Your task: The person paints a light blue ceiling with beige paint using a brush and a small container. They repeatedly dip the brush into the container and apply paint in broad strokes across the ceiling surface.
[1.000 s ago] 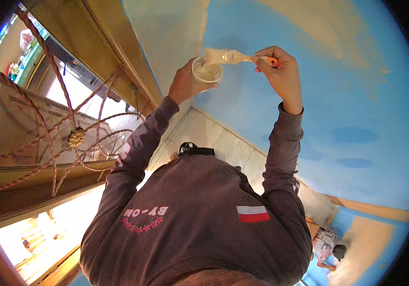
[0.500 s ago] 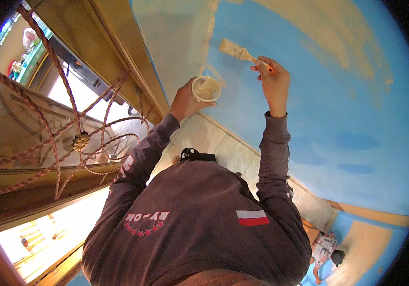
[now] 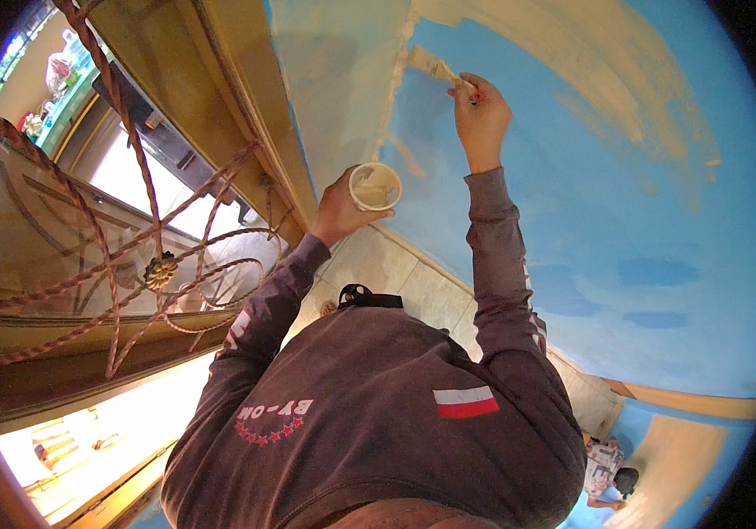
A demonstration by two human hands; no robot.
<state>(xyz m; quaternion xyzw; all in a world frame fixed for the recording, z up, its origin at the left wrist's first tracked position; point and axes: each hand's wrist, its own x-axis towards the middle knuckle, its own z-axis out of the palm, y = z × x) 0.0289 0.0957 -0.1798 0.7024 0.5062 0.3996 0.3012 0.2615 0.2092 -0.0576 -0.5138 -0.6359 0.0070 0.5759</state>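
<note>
My left hand (image 3: 342, 212) is wrapped round a round tub (image 3: 375, 187) with cream paint inside, held upright near the wall corner. Higher up, my right hand (image 3: 484, 119) grips a paintbrush (image 3: 432, 63) by its handle, the fingers closed round it. The wide bristles, loaded with cream paint, point left and lie at or close to the edge where the cream wall (image 3: 334, 88) meets the blue wall (image 3: 563, 212); whether they touch cannot be made out. Broad cream strokes (image 3: 625, 97) cross the upper part of the blue wall.
Twisted metal bars (image 3: 122, 256) of a window grille stand at the left, beside a brown wooden frame (image 3: 228, 97). Pale floor tiles (image 3: 378, 260) lie below my hands. Another person (image 3: 605, 467) is at the lower right, by a partly cream-painted blue wall.
My right hand has moved up and slightly left, bringing the brush toward the corner edge. The tub in my left hand sits a little lower in view.
</note>
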